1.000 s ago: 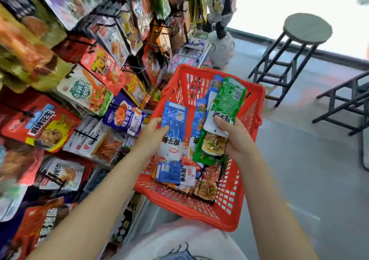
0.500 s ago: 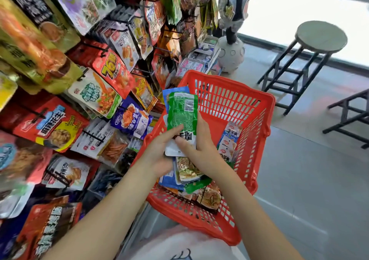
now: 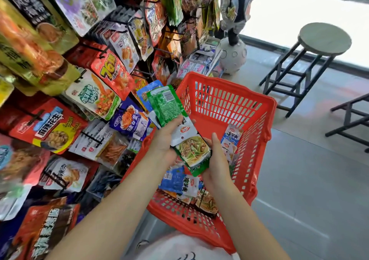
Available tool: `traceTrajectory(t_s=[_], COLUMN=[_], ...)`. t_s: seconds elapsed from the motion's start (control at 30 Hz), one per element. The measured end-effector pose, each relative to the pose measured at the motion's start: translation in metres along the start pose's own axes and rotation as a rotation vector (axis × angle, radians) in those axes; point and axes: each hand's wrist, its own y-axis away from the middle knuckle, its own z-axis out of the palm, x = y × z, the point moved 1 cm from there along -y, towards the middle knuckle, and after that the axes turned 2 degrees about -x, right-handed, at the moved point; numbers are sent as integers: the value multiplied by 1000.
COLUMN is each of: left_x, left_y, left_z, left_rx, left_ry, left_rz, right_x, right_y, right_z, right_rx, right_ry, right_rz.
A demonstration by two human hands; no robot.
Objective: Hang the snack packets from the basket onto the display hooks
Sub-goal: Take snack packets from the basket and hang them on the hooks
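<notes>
Hands meet over the near left part of a red plastic basket, both forearms reaching up from the bottom edge of the view, bare to the elbow. The left hand is turned palm-up, fingers curled round a fanned bunch of snack packets: a green packet shown back-side out with its barcode uppermost, and a blue packet tucked behind it, both jutting up and left past the basket's left rim toward the display rack. The right hand comes in from below, palm cupped under a second green packet printed with a dish of green vegetables, thumb upright along the packet's right edge; the packet's white top end lies against the left hand's fingers. Whether the right fingers close fully behind that packet cannot be told, as they are hidden.

More packets remain in the basket: a blue-and-white packet along the near left wall, an orange-toned one at the near edge, and a few small white ones against the right wall. To the left, hanging packets crowd black display hooks. A round stool stands on the grey floor beyond the basket's far right corner.
</notes>
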Motion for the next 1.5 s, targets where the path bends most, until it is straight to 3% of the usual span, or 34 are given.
traceTrajectory(t_s=[0.17,0.33,0.5,0.63,0.77,1.0,1.1,1.17,1.3,1.4,1.5], left_x=[-20,-17,-15,-13,-17,-17,-11,-11,-19,-18,-1], left_y=[6,8,8,3,-2,9,1,-6,-8,-4,-7], left_z=[14,11,5,3,-8,-1,-2,-6,-13,-7,-15], left_rx=[7,60,-85,-151,-211,-175,-57,53,106,106,174], left_ry=[-59,-289,-642,-629,-578,-457,-251,-240,-393,-547,-956], left_rz=[-69,-104,-210,-283,-269,-109,-75,-58,91,152,464], right_x=[-6,-47,-83,-86,-70,-64,-53,-43,-38,-41,-55], right_y=[-4,-14,-10,-13,-17,-9,2,7,5,-1,-10], right_z=[12,-4,-5,5,10,16,16,15,11,6,-11], right_rx=[26,21,-98,-119,-109,-176,-238,-316,-456,-474,-464], right_ry=[-69,283,497,614,706,620,640,677,670,733,806], right_rz=[-70,-243,-452,-565,-539,-354,-232,-184,-159,-204,-181])
